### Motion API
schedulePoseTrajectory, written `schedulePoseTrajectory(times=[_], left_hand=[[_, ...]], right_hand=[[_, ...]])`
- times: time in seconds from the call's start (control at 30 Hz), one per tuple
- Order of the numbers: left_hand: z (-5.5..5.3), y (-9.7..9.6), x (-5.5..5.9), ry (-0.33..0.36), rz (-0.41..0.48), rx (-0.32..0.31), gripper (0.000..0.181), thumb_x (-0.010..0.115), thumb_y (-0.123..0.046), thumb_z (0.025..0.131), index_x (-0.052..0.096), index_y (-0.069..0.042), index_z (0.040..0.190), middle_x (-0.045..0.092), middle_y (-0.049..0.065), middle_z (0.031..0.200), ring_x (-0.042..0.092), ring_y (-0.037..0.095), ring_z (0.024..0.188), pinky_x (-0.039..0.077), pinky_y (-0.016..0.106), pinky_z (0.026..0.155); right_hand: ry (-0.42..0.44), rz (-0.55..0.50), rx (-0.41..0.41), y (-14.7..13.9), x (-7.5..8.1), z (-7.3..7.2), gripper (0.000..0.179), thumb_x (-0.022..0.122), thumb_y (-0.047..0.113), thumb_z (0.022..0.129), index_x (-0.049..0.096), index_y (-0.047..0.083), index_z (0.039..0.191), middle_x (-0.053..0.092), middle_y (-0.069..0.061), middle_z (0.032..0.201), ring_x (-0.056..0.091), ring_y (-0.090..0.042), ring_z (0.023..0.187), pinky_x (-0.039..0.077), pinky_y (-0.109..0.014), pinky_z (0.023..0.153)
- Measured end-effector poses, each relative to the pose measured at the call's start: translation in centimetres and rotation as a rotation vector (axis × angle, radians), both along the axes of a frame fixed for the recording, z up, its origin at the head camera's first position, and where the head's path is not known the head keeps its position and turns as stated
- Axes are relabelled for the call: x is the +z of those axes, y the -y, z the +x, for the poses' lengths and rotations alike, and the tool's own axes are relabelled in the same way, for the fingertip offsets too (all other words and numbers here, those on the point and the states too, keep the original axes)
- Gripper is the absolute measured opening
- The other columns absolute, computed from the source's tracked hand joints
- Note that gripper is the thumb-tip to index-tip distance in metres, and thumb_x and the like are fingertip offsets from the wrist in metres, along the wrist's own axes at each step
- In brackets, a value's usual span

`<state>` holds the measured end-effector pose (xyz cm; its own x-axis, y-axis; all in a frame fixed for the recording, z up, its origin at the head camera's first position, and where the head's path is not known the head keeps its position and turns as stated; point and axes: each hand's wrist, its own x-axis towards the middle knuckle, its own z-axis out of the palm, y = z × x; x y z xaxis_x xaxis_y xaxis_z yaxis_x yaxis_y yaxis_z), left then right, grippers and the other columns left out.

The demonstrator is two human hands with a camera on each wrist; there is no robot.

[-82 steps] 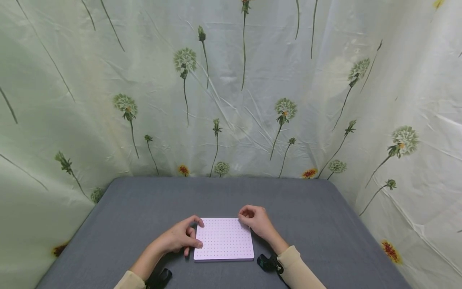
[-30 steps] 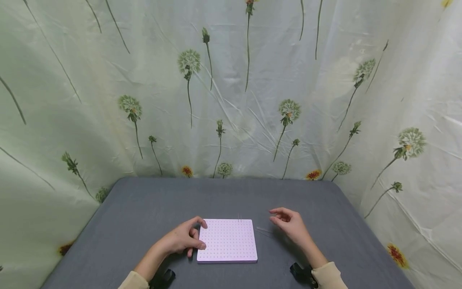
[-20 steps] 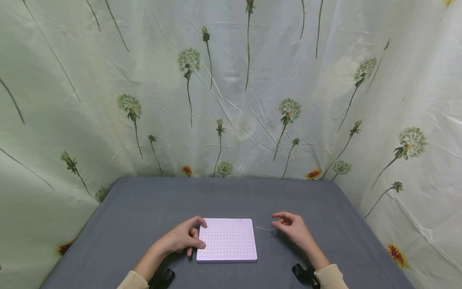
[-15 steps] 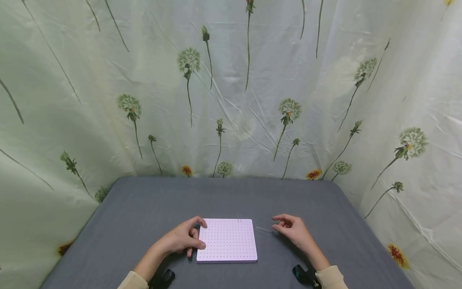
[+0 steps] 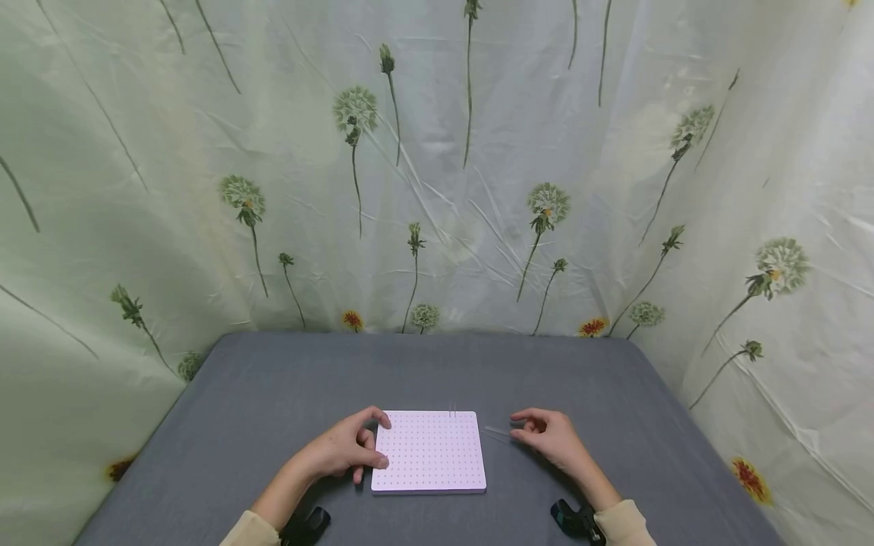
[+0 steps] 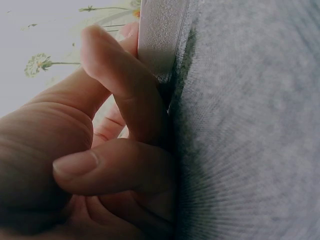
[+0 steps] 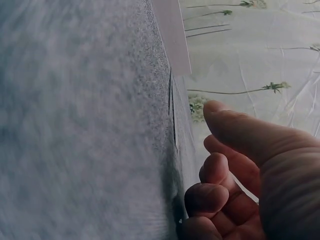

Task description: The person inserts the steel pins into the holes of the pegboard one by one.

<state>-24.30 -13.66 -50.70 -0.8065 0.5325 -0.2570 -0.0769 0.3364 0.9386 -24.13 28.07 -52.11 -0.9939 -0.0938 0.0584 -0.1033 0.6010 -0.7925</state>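
A pale pink pegboard [image 5: 430, 455], its top dotted with rows of small holes, lies flat on the table. My left hand [image 5: 341, 445] grips its left edge, index finger and thumb over the top. In the left wrist view, curled fingers [image 6: 120, 70] lie right at the board's side wall [image 6: 160, 40]. Two thin upright pins [image 5: 452, 410] stand near the board's far right corner. Right of the board, thin pins [image 5: 497, 431] lie on the cloth. Close over them is my right hand [image 5: 553, 440], thumb and index finger apart, nothing held.
Grey cloth [image 5: 307, 379] covers the table. A curtain printed with dandelions [image 5: 437, 189] hangs behind it and along both sides. Each wrist wears a black camera mount, one of them the right mount [image 5: 573, 521].
My right hand has left the pins at the board's far right corner, moved right and lowered towards the loose pins on the cloth. The left hand keeps its grip on the board.
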Motion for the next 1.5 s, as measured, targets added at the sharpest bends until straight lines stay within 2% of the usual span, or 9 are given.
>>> schedulePoseTrajectory(times=[0.3,0.53,0.67,0.8,0.93,1.17,1.5], left_hand=[[0.0,0.1,0.1,-0.003,-0.003,0.011,0.057,0.088,-0.018,0.087,0.054,-0.01,0.132,0.06,-0.001,0.068,0.058,0.007,0.044,0.03,0.021,0.041],[0.0,0.1,0.1,-0.02,-0.017,0.013,0.056,0.088,-0.019,0.087,0.054,-0.011,0.132,0.06,-0.001,0.068,0.058,0.008,0.045,0.03,0.021,0.041],[0.0,0.0,0.2,-0.019,-0.018,0.011,0.056,0.088,-0.019,0.088,0.054,-0.011,0.132,0.06,-0.001,0.068,0.058,0.008,0.045,0.03,0.021,0.041],[0.0,0.0,0.2,-0.022,-0.024,0.011,0.056,0.088,-0.02,0.088,0.054,-0.011,0.132,0.06,-0.001,0.068,0.058,0.008,0.045,0.03,0.021,0.041],[0.0,0.0,0.2,-0.022,-0.022,0.009,0.057,0.088,-0.02,0.088,0.054,-0.011,0.132,0.06,-0.001,0.068,0.058,0.008,0.045,0.03,0.021,0.041],[0.0,0.0,0.1,-0.016,-0.013,0.011,0.057,0.088,-0.019,0.088,0.054,-0.01,0.132,0.06,-0.001,0.068,0.059,0.007,0.044,0.03,0.021,0.041],[0.1,-0.1,0.0,-0.009,-0.021,0.02,0.057,0.089,-0.02,0.087,0.055,-0.011,0.132,0.061,0.0,0.068,0.059,0.009,0.044,0.03,0.021,0.041]], right_hand=[[-0.032,0.04,0.015,0.6,-0.1,0.0,0.021,0.088,0.015,0.086,0.081,0.006,0.104,0.063,0.004,0.071,0.051,-0.003,0.061,0.043,-0.022,0.061],[-0.089,0.132,-0.016,1.1,-0.3,0.1,0.013,0.089,0.014,0.085,0.084,0.011,0.097,0.063,0.008,0.071,0.05,0.0,0.062,0.042,-0.02,0.061],[-0.122,0.181,-0.024,1.3,-0.4,0.2,0.01,0.088,0.014,0.085,0.085,0.013,0.095,0.07,0.008,0.075,0.051,0.001,0.064,0.044,-0.021,0.063],[-0.12,0.198,-0.031,1.4,-0.3,0.3,0.006,0.088,0.016,0.086,0.085,0.014,0.091,0.078,0.004,0.084,0.059,0.001,0.07,0.048,-0.021,0.066],[-0.117,0.194,-0.038,1.4,-0.2,0.3,0.004,0.087,0.015,0.087,0.084,0.014,0.085,0.079,0.004,0.083,0.062,0.0,0.07,0.05,-0.022,0.065],[-0.134,0.207,-0.029,1.3,-0.3,0.3,0.008,0.085,0.013,0.089,0.082,0.017,0.084,0.075,0.007,0.079,0.056,0.003,0.066,0.048,-0.021,0.064],[-0.027,0.089,-0.089,1.3,-0.2,0.4,0.008,0.08,0.012,0.093,0.08,0.016,0.087,0.075,0.004,0.081,0.058,-0.007,0.069,0.047,-0.024,0.066]])
